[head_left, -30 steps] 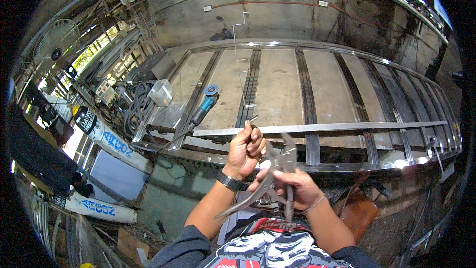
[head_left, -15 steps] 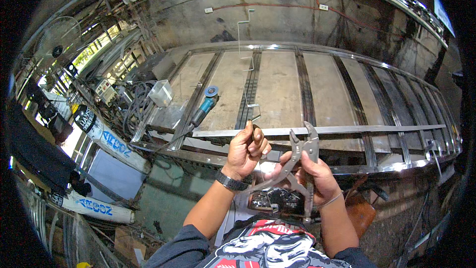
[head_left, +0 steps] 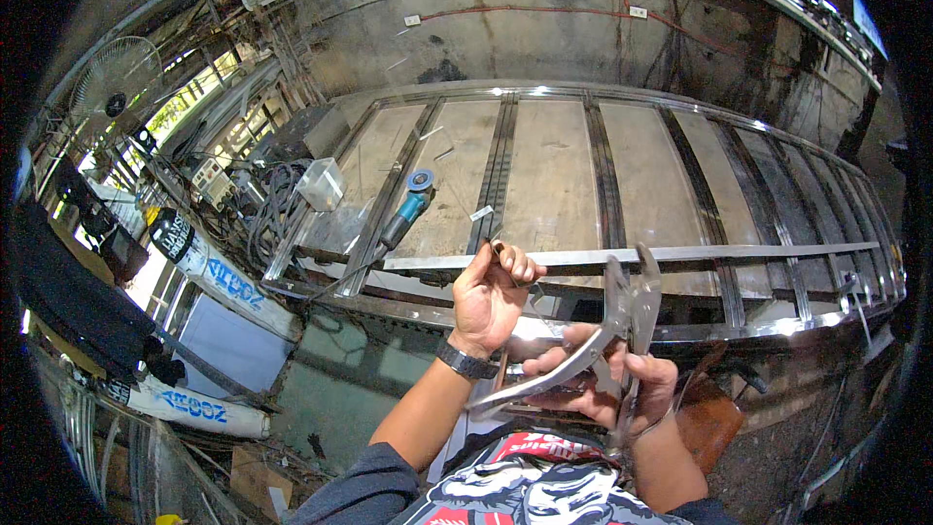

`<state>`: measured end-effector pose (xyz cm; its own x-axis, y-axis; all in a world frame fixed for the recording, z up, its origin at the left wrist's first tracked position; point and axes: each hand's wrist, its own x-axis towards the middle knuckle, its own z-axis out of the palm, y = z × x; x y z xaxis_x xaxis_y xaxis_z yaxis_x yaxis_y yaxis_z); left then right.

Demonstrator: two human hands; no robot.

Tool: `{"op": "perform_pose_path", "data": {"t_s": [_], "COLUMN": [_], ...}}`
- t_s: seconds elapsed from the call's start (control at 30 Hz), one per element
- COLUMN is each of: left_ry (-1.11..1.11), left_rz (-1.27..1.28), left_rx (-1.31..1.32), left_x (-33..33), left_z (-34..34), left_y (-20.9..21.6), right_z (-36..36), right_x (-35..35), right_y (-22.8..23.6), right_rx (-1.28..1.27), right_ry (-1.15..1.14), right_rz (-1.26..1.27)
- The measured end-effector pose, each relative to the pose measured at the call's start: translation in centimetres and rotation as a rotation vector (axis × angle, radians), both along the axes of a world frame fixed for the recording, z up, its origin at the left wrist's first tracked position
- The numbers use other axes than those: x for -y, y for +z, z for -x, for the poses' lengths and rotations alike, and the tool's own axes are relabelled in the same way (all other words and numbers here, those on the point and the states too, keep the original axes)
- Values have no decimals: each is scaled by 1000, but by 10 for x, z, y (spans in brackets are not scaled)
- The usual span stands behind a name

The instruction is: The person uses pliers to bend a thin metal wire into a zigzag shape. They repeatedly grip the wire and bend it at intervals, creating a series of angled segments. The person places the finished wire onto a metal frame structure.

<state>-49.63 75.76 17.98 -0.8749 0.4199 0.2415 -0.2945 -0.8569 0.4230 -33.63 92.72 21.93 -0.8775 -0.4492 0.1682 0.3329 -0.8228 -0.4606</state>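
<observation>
My left hand (head_left: 489,306) is closed, its fingers curled round the near end of a thin bent metal rod (head_left: 481,214). The rod is faint and partly blurred; only short pieces of it show, leaning up and to the left over the metal frame. In my right hand (head_left: 653,394) is a pair of locking pliers (head_left: 614,321), with the jaws pointing away from me and spread apart. One long handle of the pliers swings out to the left, below my left wrist. The jaws touch neither the rod nor my left hand.
A long metal frame (head_left: 505,151) with several crossbars lies ahead, a flat bar (head_left: 700,253) across its near side. On it rest an angle grinder (head_left: 408,209) and a clear plastic box (head_left: 321,185). Gas cylinders (head_left: 228,282), cables (head_left: 272,199) and a fan (head_left: 117,78) stand left.
The bent rod has tipped to the left from nearly straight ahead. The pliers' jaws and handles have spread wider, and my right fingers have shifted on the handles.
</observation>
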Motion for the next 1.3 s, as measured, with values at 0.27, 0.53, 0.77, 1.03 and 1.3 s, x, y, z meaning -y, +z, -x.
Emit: {"op": "perform_pose_path", "data": {"t_s": [0.27, 0.53, 0.77, 1.03, 1.3], "left_ry": [-31, 21, 15, 68, 32], "left_rz": [-125, -215, -164, -391, -365], "left_rx": [66, -34, -134, -195, 14], "left_x": [-21, -42, -40, -54, -57], "left_z": [-14, -19, -10, -14, -11], "left_y": [-6, -21, -43, -34, -34], "right_z": [4, 26, 34, 29, 29], "right_x": [37, 59, 68, 73, 71], "right_y": [5, 6, -5, 10, 11], "right_rx": [251, 297, 242, 237, 325], "right_ry": [137, 131, 200, 115, 172], "right_rz": [22, 183, 297, 229, 301]}}
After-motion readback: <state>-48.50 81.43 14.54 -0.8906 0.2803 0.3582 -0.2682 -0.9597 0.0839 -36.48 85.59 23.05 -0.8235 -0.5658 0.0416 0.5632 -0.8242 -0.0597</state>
